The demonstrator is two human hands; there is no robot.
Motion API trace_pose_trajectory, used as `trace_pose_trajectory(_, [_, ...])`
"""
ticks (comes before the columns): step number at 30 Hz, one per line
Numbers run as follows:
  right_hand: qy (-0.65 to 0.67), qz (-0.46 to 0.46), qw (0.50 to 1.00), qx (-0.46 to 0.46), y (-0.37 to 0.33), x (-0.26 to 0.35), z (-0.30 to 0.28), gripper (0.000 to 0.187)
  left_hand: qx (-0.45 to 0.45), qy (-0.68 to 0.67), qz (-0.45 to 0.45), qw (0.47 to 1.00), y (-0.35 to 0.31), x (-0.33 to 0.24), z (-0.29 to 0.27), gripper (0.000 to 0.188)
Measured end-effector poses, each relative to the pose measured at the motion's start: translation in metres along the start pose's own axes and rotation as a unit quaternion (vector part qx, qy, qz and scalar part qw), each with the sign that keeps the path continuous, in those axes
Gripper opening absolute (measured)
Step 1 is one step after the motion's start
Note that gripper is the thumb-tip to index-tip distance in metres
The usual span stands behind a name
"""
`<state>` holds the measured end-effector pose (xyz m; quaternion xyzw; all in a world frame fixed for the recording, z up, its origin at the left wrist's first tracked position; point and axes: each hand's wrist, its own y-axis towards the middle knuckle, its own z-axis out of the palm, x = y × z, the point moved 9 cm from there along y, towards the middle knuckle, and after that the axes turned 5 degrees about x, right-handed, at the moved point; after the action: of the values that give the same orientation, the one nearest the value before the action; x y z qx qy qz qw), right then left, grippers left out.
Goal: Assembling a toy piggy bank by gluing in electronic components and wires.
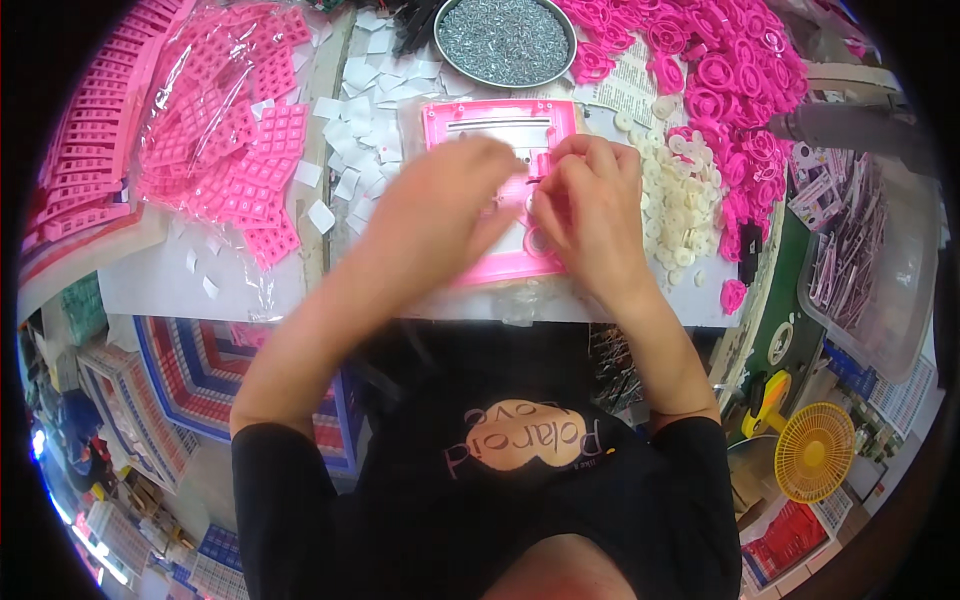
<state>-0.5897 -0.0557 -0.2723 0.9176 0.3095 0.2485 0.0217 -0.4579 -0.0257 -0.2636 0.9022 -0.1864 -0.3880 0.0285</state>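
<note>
A pink plastic casing (505, 266) with a pale inside lies on the table before me, two dark slots near its far edge. My left hand (440, 205) reaches over its left half, smeared by motion, so its fingers are hard to read. Over the right half, my right hand (598, 205) has its fingers bent and thumb pressed in beside a small pink part (543, 163). Whatever those fingers pinch is too small to name. A pink ring (538, 241) shows in the casing, next to my right hand. Both hands hide much of the inside.
Beyond the casing stands a round bowl of small metal pieces (505, 42). White paper squares (350, 130) are scattered left of it, near bagged pink keypads (225, 120). Cream discs (682, 190) and heaped pink rings (715, 75) lie right. A yellow fan (814, 452) stands lower right.
</note>
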Motion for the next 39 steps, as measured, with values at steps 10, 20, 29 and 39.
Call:
trace_pose_trajectory(10, [0.084,-0.038,0.995,-0.033,0.006,-0.008,-0.035,0.023,0.054,0.317,-0.056,0.945,0.136,0.086,0.003,0.019])
trace_pose_trajectory(20, [0.497,-0.005,0.822,-0.279,0.15,-0.07,-0.157,0.03,0.04,0.306,0.007,0.951,0.133,0.072,0.011,0.019])
trace_pose_trajectory(29, [0.476,-0.105,0.871,-0.065,0.121,-0.026,-0.139,0.042,0.024,0.343,0.029,0.939,0.135,0.078,0.008,0.024])
trace_pose_trajectory(39, [0.619,-0.099,0.777,-0.056,0.034,-0.029,-0.11,0.05,-0.058,-0.09,0.004,0.994,0.069,0.01,-0.021,0.012])
